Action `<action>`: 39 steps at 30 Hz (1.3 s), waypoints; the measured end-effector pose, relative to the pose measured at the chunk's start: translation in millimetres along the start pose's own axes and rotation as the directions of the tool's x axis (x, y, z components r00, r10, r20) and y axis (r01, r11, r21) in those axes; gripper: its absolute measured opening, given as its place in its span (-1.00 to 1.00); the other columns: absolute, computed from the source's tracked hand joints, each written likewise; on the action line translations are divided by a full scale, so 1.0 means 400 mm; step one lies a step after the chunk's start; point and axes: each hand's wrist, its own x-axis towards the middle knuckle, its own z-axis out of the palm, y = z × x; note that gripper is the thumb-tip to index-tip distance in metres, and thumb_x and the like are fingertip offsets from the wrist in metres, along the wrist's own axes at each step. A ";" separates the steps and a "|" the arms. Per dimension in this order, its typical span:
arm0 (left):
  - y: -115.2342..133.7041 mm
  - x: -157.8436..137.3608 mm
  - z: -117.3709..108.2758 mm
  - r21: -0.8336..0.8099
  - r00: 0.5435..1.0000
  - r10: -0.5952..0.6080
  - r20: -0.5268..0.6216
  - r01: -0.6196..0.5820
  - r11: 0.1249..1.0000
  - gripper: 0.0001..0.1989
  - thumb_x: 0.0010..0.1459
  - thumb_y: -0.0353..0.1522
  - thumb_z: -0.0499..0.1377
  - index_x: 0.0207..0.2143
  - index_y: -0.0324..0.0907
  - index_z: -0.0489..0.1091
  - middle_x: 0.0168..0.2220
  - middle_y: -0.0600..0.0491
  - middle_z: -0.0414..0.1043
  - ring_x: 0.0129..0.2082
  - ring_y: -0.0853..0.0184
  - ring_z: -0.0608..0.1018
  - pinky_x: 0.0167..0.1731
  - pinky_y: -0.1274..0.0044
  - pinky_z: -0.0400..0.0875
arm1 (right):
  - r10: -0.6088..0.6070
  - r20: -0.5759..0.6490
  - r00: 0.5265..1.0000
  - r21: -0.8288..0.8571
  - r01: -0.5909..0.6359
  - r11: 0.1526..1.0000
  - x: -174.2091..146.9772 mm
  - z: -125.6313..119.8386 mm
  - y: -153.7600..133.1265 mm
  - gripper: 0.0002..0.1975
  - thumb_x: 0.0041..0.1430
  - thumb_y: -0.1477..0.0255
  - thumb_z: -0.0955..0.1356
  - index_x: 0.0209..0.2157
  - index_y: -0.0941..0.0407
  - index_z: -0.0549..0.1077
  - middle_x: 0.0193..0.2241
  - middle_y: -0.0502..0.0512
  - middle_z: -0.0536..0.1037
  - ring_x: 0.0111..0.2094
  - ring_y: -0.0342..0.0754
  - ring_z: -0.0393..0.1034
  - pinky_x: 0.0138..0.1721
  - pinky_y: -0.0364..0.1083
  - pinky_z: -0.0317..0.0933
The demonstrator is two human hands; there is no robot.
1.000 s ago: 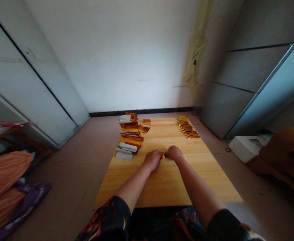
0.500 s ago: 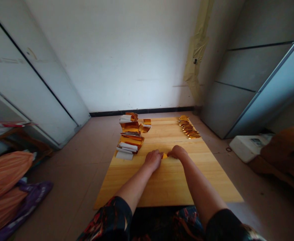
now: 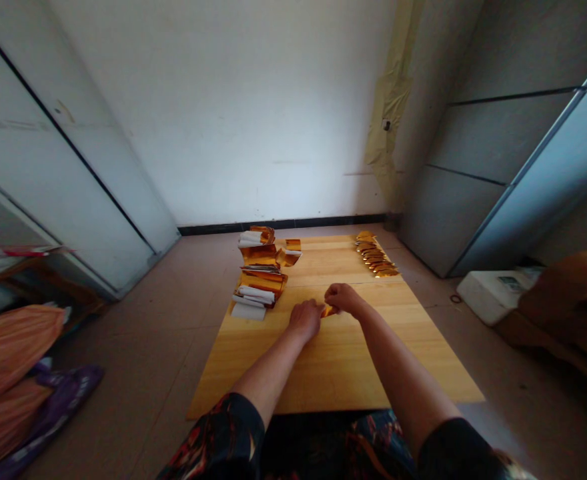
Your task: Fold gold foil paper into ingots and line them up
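Near the middle of the wooden table [image 3: 363,360], a small piece of gold foil paper [image 3: 329,311] lies between my two hands. My left hand [image 3: 306,319] is closed on its left end and rests low on the tabletop. Bent and pinched together, the fingers of my right hand [image 3: 342,298] are on the paper's right part, slightly raised. Most of the paper is covered by my fingers. To the left are stacks of gold foil paper [image 3: 266,280] with white backs. A row of folded gold pieces [image 3: 376,257] stands at the far right.
A white wall [image 3: 273,133] rises behind the table. Grey cabinets [image 3: 503,133] stand to the right, with a white box [image 3: 491,293] on the floor. On the left are orange bags [image 3: 13,353] and a purple bag [image 3: 58,413].
My right hand has moved left and slightly up, closer to my left hand, over the gold paper. My left hand stays almost in place.
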 end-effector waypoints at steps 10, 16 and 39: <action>-0.028 -0.063 0.038 -0.087 0.976 -0.045 -0.214 0.027 0.996 -0.74 0.17 -0.50 0.00 -0.32 -0.17 0.50 -0.33 -0.01 0.42 -0.24 0.31 0.43 -0.21 0.51 0.26 | -0.045 0.071 0.996 0.087 0.038 0.995 0.028 0.070 -0.001 -0.86 -0.06 0.65 0.24 -0.53 0.14 0.34 -0.77 -0.14 0.33 -0.68 -0.25 0.27 -0.60 -0.30 0.15; -0.049 -0.117 0.043 -0.016 0.969 0.035 -0.243 -0.041 0.999 -0.73 0.19 -0.46 0.00 -0.27 -0.13 0.50 -0.33 -0.02 0.38 -0.24 0.29 0.38 -0.22 0.48 0.27 | -0.116 0.099 0.988 -0.045 0.121 0.992 0.023 0.068 0.002 -0.85 -0.12 0.66 0.30 -0.48 0.14 0.40 -0.67 -0.15 0.39 -0.60 -0.25 0.28 -0.55 -0.28 0.12; -0.046 -0.140 0.033 -0.076 0.969 -0.044 -0.244 0.026 0.997 -0.80 0.13 -0.43 0.07 -0.34 -0.12 0.50 -0.30 -0.01 0.40 -0.19 0.27 0.38 -0.22 0.46 0.21 | -0.138 -0.076 0.988 -0.416 0.094 0.905 0.035 0.080 -0.004 -0.88 -0.09 0.50 0.37 -0.40 0.15 0.46 -0.53 -0.01 0.48 -0.51 -0.18 0.30 -0.51 -0.24 0.06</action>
